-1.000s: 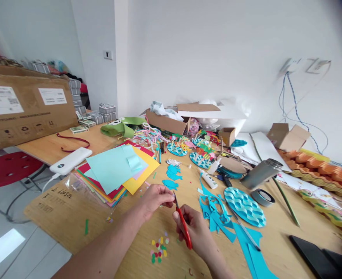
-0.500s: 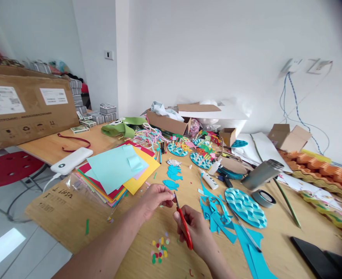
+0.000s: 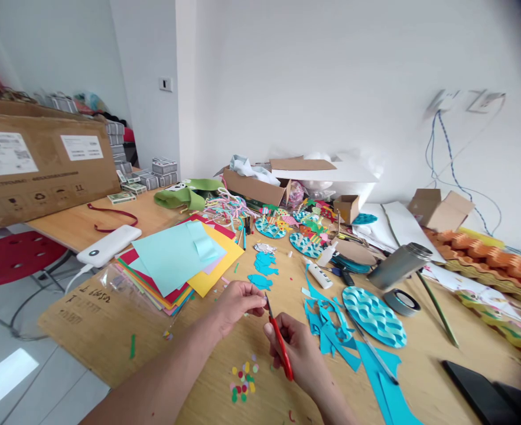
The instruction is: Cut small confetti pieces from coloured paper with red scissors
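Note:
My right hand point(image 3: 296, 343) is wrapped round a pair of red-handled scissors point(image 3: 280, 345), whose blades point up and to the left. The blade tips meet the fingertips of my left hand point(image 3: 241, 304), which pinch a tiny pale purple scrap of paper, mostly hidden by the fingers. Just beyond the left hand lie blue paper fish point(image 3: 259, 281). Small coloured paper dots point(image 3: 243, 381) are scattered on the table below, between my forearms. Blue paper offcuts point(image 3: 331, 321) lie to the right of the scissors.
Coloured paper sheets point(image 3: 172, 254) are stacked at left, near a white power bank point(image 3: 108, 243). At right are a wavy blue oval point(image 3: 374, 316), a glue bottle point(image 3: 320, 275), a pen point(image 3: 375, 357), a tape roll point(image 3: 401, 301) and a steel flask point(image 3: 400, 265). Cardboard boxes stand along the wall.
Almost nothing differs. Both hands and the scissors stay in the same place, with the blade tips still at the left fingertips.

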Tool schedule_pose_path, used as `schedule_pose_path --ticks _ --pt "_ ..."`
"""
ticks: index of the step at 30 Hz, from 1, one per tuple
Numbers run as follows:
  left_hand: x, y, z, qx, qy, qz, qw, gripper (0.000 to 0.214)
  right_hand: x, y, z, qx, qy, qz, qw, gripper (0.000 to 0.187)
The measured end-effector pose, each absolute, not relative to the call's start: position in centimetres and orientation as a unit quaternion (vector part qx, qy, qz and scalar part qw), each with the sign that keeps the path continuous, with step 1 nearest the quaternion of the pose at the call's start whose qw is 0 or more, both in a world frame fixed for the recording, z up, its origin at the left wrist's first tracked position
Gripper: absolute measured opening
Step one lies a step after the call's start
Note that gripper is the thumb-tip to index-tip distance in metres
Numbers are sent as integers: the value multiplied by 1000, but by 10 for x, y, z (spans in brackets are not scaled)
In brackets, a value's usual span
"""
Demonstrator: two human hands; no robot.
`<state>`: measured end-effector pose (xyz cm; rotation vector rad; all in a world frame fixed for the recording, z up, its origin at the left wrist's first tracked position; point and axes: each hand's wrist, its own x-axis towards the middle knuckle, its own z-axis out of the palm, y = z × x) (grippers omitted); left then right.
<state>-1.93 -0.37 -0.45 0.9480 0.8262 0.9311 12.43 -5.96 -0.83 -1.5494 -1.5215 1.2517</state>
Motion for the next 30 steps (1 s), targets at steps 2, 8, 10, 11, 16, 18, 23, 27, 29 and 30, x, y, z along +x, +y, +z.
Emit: schedule_pose_path --ticks 2,8,10,11,16,18,23,27,29,30 --pt "-20 -3 -5 429 374 417 709 15 124 -59 -7 -587 -574 476 313 31" --pt "-21 -3 -4 428 378 416 708 15 124 -60 -8 -584 -574 480 313 31" --pt "-21 -3 -4 429 379 416 706 14 125 -61 -9 -585 -574 481 311 30" --pt "-21 -3 -5 430 379 416 706 14 125 -61 -9 -584 -575 482 309 30" --pt "-22 -3 -5 429 377 413 709 15 125 -61 -8 -578 -579 482 314 30" --pt "-22 -3 -5 429 377 412 710 15 124 -61 -8 -576 -581 482 315 30" --pt "-22 -2 -6 431 375 407 712 16 123 -61 -7 -571 -585 483 313 30" --pt "-21 -2 -6 426 374 409 715 18 124 -62 -6 -568 -585 486 316 31" --pt "-21 -2 -7 429 372 412 713 17 124 -62 -6 -572 -581 487 314 31" --pt "-21 -2 -7 430 371 412 713 16 124 -62 -6 -574 -579 487 313 32"
